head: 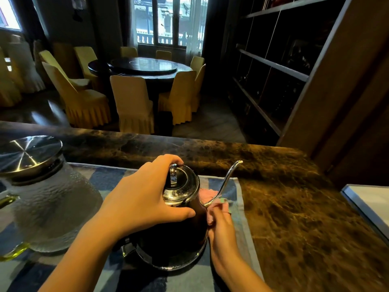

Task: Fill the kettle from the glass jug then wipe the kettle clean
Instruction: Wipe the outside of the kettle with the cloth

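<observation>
Left hand grips the gooseneck kettle by its lid. Right hand holds a pink cloth against its side, on the counter's striped mat. A hard wipe could snag the thin spout and tip it.

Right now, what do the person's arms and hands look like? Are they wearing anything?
They are wearing nothing that shows. The left hand and the right hand are bare, with no gloves. The forearms are slim and bare too, with no sleeves reaching into the picture. No watch or bracelet shows on either wrist.
</observation>
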`<state>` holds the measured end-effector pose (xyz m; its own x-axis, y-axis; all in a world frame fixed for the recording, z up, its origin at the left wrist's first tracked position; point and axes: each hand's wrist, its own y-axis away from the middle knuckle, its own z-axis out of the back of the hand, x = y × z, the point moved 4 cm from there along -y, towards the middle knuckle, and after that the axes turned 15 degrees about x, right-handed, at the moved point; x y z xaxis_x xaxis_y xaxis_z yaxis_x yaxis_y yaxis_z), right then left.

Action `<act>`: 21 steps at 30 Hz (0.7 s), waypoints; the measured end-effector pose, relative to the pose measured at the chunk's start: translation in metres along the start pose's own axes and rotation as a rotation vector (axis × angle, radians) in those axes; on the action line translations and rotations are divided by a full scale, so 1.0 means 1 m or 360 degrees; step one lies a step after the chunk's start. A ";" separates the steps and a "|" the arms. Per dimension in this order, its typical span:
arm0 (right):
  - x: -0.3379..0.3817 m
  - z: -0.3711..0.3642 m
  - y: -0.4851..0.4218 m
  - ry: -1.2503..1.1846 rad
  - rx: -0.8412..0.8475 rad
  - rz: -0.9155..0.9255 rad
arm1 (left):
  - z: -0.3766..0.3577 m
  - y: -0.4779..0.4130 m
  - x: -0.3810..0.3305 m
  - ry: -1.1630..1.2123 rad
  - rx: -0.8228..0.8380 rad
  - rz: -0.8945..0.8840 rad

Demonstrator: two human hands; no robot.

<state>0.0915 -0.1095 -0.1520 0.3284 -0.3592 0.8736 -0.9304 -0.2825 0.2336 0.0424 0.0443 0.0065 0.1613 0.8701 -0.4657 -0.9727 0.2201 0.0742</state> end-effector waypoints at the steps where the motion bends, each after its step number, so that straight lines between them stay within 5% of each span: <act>1: 0.003 0.000 0.000 0.0060 0.0037 0.0006 | 0.000 0.000 0.001 -0.0001 0.0009 0.0002; 8: 0.039 0.009 -0.010 0.0149 -0.0096 0.0237 | 0.002 0.005 0.006 0.0042 0.0028 -0.0005; 17: 0.053 0.014 -0.014 0.0603 0.0089 0.0153 | 0.000 0.000 0.002 0.0026 0.0073 0.0006; 21: 0.090 0.012 -0.018 0.0852 0.0070 0.0478 | 0.001 0.001 0.002 0.0008 0.0038 -0.0010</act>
<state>0.1402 -0.1475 -0.0826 -0.0853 0.0645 0.9943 -0.9581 -0.2790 -0.0641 0.0414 0.0464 0.0065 0.1668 0.8664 -0.4706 -0.9672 0.2364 0.0924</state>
